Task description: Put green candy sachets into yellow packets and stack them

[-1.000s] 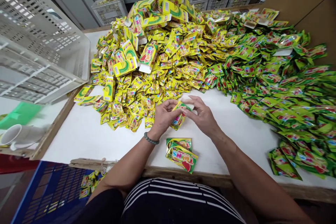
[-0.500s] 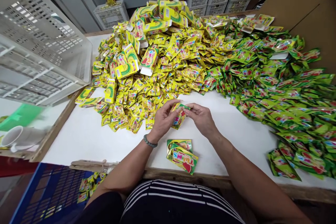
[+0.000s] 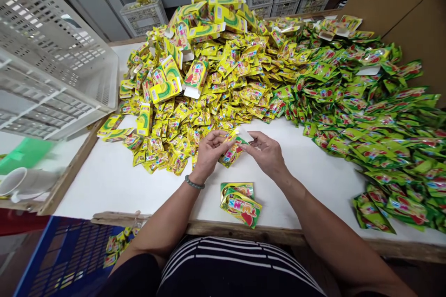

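Observation:
Between my hands is a small yellow and green candy box point(image 3: 230, 155), tilted above the white table, with a white inner flap raised at its upper end. My left hand point(image 3: 212, 151) grips its left side, thumb across the front. The fingers of my right hand point(image 3: 265, 151) pinch the box's upper right end by the flap. Closer to me, two similar flat boxes point(image 3: 241, 207) lie overlapping on the table. Just beyond my hands spreads a heap of small yellow candy packets point(image 3: 223, 88).
Green packets point(image 3: 376, 134) are piled at the right. Loose yellow boxes point(image 3: 223, 18) top the heap. At the left stand a white plastic crate point(image 3: 66, 74) and a white mug point(image 3: 26, 183). Below the table's wooden edge is a blue crate point(image 3: 59, 250). A cardboard sheet point(image 3: 411, 23) rises at the right.
The end of the held box has opened, and its white inner flap now shows. My left hand has shifted slightly left. The two boxes on the table stay put.

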Demonstrator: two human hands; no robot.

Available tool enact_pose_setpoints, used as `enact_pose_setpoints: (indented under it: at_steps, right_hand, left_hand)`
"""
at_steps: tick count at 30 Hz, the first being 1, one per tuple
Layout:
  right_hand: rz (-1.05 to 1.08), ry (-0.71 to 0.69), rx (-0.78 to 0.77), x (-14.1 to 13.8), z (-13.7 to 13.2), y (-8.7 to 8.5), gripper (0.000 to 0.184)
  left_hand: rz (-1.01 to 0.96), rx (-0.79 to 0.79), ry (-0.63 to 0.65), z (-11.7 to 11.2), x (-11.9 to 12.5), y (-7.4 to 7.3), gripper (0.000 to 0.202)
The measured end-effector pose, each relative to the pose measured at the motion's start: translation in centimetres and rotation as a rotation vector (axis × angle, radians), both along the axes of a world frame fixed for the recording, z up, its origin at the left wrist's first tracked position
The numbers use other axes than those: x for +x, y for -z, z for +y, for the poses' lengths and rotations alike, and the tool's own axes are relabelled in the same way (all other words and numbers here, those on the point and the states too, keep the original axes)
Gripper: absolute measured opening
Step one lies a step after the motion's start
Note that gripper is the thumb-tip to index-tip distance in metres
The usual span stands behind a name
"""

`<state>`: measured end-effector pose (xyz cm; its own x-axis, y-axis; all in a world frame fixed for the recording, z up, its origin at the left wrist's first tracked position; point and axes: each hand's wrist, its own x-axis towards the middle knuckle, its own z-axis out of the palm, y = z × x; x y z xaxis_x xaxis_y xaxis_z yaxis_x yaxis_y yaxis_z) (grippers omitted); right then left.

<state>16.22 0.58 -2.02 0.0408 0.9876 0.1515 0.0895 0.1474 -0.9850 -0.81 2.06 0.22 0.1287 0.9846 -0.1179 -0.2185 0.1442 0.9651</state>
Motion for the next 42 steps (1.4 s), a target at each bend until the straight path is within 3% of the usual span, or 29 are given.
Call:
enact_pose_setpoints:
  at_steps: [4, 8, 10, 15, 19, 24, 29, 35, 37, 42]
  right_hand:
    - [-0.177, 0.014, 0.181, -0.42, -0.33, -0.08, 0.031]
    - [-0.085, -0.041, 0.054, -0.31, -0.24, 0.0, 0.046]
    - [-0.131, -0.012, 0.088, -0.16, -0.21, -0.12, 0.053]
    - [-0.457, 0.092, 0.331, -0.22, -0.5, -0.41, 0.031]
    - [-0.331, 0.058, 0.238, -0.39, -0.54, -0.15, 0.025]
    - [0.001, 0.027, 0.005, -0.13, -0.16, -0.03, 0.058]
    - [-0.118, 0.026, 0.034, -0.4, -0.41, -0.28, 0.04]
    - [0.145, -0.058, -0.172, -0.21, 0.06, -0.01, 0.062]
    - [0.144, -0.029, -0.211, -0.1, 0.18, 0.23, 0.066]
    - [0.082, -0.04, -0.156, -0.2, -0.17, -0.07, 0.049]
  left_hand:
    - [0.02, 0.028, -0.081, 0.11, 0.16, 0.08, 0.04]
    - [0.036, 0.005, -0.005, 0.1, 0.0, -0.05, 0.042]
    - [0.048, 0.005, 0.032, 0.02, -0.05, -0.03, 0.046]
    - [0.16, 0.132, 0.027, -0.3, 0.0, -0.16, 0.044]
    - [0.235, 0.215, -0.016, -0.47, 0.21, -0.39, 0.038]
    - [0.174, 0.162, -0.012, -0.3, 0.25, -0.03, 0.043]
    - [0.18, 0.187, -0.009, -0.27, 0.02, 0.07, 0.039]
    - [0.252, 0.188, 0.172, -0.19, -0.04, -0.55, 0.041]
    - [0.288, 0.204, 0.226, -0.12, 0.04, -0.56, 0.037]
    - [0.237, 0.205, 0.228, -0.14, 0.27, 0.0, 0.034]
